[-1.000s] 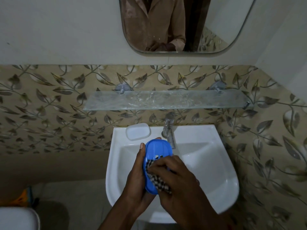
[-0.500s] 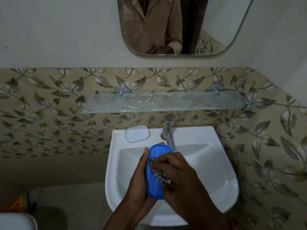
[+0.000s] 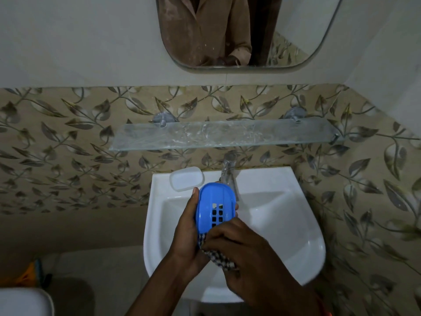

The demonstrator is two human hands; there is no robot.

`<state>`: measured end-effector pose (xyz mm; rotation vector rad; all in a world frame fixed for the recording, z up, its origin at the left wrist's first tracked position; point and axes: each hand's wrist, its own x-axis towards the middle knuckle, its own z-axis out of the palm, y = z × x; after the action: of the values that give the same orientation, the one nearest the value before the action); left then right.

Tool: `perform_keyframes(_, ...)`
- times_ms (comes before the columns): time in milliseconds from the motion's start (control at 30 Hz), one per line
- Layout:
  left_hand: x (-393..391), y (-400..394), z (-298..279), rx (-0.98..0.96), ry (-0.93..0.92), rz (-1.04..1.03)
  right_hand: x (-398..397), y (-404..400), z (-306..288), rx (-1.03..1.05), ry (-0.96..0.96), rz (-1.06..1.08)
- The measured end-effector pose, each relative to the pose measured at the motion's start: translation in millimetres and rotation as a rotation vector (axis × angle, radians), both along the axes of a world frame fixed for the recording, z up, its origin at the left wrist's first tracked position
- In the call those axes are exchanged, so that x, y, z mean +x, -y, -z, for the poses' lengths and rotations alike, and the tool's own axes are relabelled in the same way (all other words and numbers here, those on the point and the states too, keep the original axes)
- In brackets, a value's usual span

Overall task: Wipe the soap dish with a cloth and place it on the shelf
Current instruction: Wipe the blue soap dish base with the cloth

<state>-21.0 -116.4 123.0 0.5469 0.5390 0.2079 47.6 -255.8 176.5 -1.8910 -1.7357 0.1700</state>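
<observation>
Two hands meet in the lower middle of the frame, above the white sink (image 3: 296,224). The blue soap dish (image 3: 215,207) stands almost upright in the left hand (image 3: 185,233), with its hollow side and its square drain holes turned toward the camera. The thumb of this hand lies along the left edge of the dish, and some fingertips show at its right edge — so the hand is wrapped around the dish from behind and grips it firmly.

The right hand (image 3: 246,254) comes from the lower right of the frame and covers the lower end of the dish. Its fingers are curled closed over a checked cloth (image 3: 218,258), which is pressed against the bottom part of the dish. Only a small piece of the cloth is seen, under the fingers and between the two hands.

Both forearms rise from the bottom edge of the frame and cross a little over the front rim of the sink.

On the back ledge of the sink, upper left of the dish, lies a white lid (image 3: 186,179), just beside the metal tap (image 3: 229,173). Higher in the frame, the glass shelf (image 3: 223,136) is fixed on the leaf-pattern tiles, well apart from the dish. At the top, the mirror (image 3: 296,30) shows a brown sleeve.
</observation>
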Motion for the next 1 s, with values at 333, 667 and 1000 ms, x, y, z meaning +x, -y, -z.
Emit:
perform_keyframes(333, 21.5, 17.0, -7.6, 0.072, 0.026, -0.003, 36.1, -12.3, -16.1, 0.132, -0.031, 0.166)
perform_keyframes(667, 43.3, 22.4, -18.3, 0.076, 0.015, -0.025, 61.7, 9.3, -8.9, 0.156, 0.048, 0.155)
perform_keyframes(1000, 50.9, 42.7, -10.4, 0.196, 0.02, -0.114, 81.8, -0.5, -4.7, 0.219, -0.112, 0.377)
